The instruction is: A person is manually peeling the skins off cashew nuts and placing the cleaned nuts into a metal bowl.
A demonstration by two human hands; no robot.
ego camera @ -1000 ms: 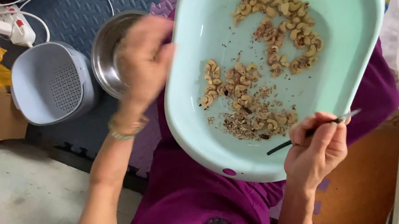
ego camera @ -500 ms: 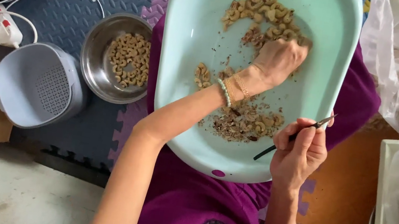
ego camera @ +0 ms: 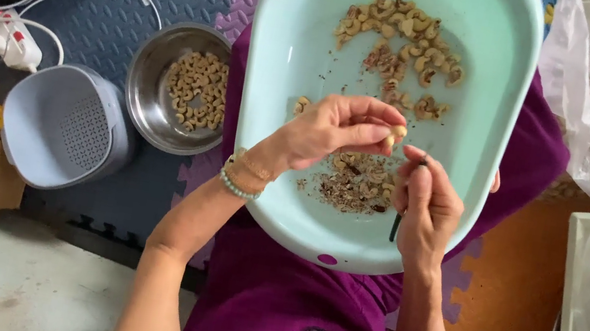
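Over smooth oval basin (ego camera: 280, 66) — pale curved nut (ego camera: 398, 133).

Glossy plastic basin (ego camera: 288, 67), shiny metal bowl (ego camera: 148, 103), matt foam floor mat (ego camera: 118, 21).

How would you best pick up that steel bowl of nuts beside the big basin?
Probably by the steel bowl rim on its near-left side, coming from above: the rim is thin and open there, while the mint basin crowds its right edge and the grey strainer basket sits close by.

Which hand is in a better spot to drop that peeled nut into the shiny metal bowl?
The left hand. It already pinches the cashew, and the metal bowl sits on its side. The right hand is busy holding a small dark tool.
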